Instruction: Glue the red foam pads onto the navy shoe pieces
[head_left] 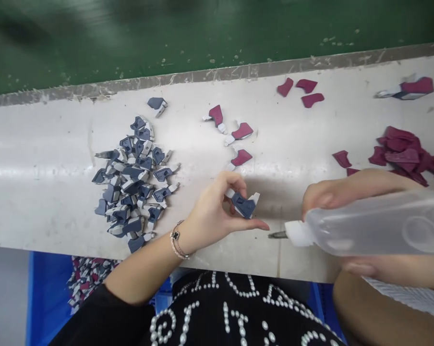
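Observation:
Between the thumb and fingers of my left hand (215, 211) is a small dark-blue and white plastic part (244, 205), held above the table's near side. My right hand (357, 192) is wrapped round a translucent squeeze bottle (375, 223) lying sideways in the grip. Its white cap (299, 233) and dark narrow nozzle (277, 235) point left, a short gap away from my left thumb. Beyond my left hand lie several like parts with maroon pieces on them, such as this maroon-topped part (241, 157).
A pile of blue-and-white parts (130, 187) covers the table's left middle. Loose maroon pieces (404, 149) are heaped at right, with several more maroon pieces (307, 86) farther back. A green surface (217, 33) borders the far edge. Below left, a blue bin (47, 298) holds many parts.

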`<state>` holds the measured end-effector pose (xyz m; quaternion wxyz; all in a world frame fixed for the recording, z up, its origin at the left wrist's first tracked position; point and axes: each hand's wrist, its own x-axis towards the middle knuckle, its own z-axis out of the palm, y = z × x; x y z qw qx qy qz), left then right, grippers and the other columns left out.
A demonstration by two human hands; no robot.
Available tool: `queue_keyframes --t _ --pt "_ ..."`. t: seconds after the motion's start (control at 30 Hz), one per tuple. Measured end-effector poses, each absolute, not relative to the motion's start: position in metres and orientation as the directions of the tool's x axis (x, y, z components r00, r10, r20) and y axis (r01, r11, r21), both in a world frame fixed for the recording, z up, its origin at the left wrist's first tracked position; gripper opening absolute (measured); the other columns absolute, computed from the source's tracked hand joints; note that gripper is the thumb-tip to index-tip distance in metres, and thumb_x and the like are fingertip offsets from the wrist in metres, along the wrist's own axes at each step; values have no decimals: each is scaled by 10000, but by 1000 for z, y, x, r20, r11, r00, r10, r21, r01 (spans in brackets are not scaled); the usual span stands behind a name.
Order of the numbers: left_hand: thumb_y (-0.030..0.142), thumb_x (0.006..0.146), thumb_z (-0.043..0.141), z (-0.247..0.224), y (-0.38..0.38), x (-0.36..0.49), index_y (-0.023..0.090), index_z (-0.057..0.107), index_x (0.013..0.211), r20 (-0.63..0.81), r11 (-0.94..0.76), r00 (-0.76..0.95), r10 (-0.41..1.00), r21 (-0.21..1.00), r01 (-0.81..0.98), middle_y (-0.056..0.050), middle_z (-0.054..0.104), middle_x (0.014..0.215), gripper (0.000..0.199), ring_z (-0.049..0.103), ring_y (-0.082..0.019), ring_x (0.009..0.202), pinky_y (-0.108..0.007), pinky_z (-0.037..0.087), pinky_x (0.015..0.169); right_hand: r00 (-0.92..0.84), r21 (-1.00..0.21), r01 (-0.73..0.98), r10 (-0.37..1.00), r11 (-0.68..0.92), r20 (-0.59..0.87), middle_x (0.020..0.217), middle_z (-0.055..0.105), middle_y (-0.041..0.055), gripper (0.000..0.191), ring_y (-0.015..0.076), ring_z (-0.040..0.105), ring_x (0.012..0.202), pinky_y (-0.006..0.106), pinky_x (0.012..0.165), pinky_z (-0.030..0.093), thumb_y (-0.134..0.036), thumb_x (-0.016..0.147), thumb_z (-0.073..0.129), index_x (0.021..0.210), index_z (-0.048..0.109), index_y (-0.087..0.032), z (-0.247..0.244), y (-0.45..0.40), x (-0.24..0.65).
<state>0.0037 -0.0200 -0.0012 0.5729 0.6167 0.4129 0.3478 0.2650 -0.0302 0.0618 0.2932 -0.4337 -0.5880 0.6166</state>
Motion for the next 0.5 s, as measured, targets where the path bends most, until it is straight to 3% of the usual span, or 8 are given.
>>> queue_keyframes --t 0.07,0.13,0.27,0.4,0.5 --pt "358 738 919 -1 -19 4 236 501 1074 59 -115 458 887 989 94 9 594 976 550 624 -97 808 -194 568 669 -409 -983 143 898 -115 -164 912 719 -18 403 143 689 611 226 491 546 -240 786 847 1113 661 -383 65 -32 257" --pt "306 788 881 0 -19 5 230 509 1077 113 -184 510 853 979 90 -3 606 988 477 636 -111 854 -220 577 725 -349 -981 177 926 -85 -143 856 681 -36 376 124 647 567 216 464 521 -229 771 836 1052 619 -355 67 -33 250" --pt "284 810 860 1 -20 7 231 515 1100 122 -209 557 821 973 95 3 629 970 453 661 -113 826 -220 570 684 -350 -962 273 929 -17 -116 814 670 -47 341 122 621 570 209 447 496 -323 754 871 1015 654 -354 70 -35 242" --pt "297 803 869 -2 -22 8 239 524 1102 152 -259 551 820 958 121 16 659 951 460 680 -110 797 -220 568 661 -265 -944 330 957 -25 -118 781 693 -61 270 117 642 578 213 462 494 -398 787 867 968 677 -332 72 -38 237" --pt "325 813 860 -2 -22 9 240 527 1087 175 -289 527 832 946 143 14 675 935 439 689 -121 795 -239 571 662 -193 -922 375 965 -96 -179 806 699 -39 330 156 660 607 272 462 500 -501 737 875 915 678 -305 72 -40 233"
